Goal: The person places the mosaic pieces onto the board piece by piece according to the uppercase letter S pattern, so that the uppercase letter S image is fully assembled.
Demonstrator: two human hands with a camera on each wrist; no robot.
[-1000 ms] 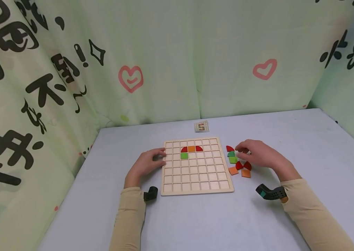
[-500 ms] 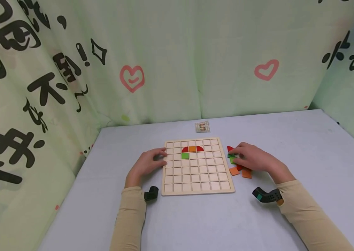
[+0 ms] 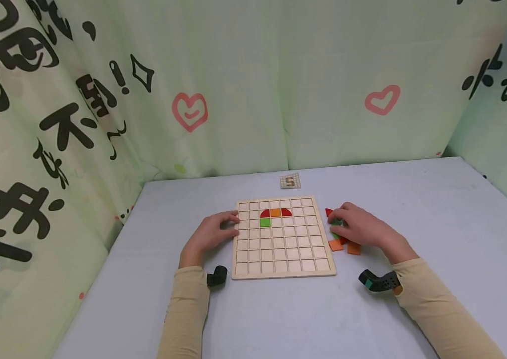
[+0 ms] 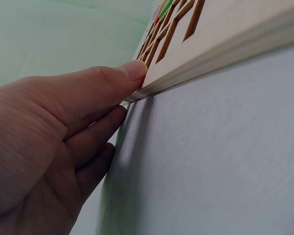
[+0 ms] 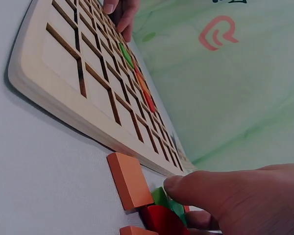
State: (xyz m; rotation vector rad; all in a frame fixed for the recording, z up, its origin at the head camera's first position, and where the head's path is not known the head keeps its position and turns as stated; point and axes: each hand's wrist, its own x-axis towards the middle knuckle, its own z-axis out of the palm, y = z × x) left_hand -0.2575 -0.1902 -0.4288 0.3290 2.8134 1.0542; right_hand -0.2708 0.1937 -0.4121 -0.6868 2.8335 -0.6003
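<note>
A wooden grid board [image 3: 284, 245] lies on the table, holding two red quarter-round tiles [image 3: 286, 213], an orange square tile [image 3: 275, 213] between them and a light green square tile [image 3: 265, 223]. My left hand [image 3: 210, 232] rests at the board's left edge, the thumb touching its rim in the left wrist view. Right of the board, my right hand [image 3: 360, 225] pinches a dark green curved tile [image 5: 177, 209] between thumb and fingers. Under and around it lie a light green tile [image 5: 159, 197], red tiles [image 5: 164, 219] and orange square tiles [image 5: 130, 180], partly hidden by the hand.
A small card [image 3: 290, 181] with a printed grid pattern lies behind the board. The white table [image 3: 289, 319] meets a pale green curtain [image 3: 244, 99] with dark characters and red hearts at the back and sides.
My right hand has come down and left onto the loose tiles, and its fingers have closed on the dark green tile, which has shifted slightly right. The left hand stays at the board.
</note>
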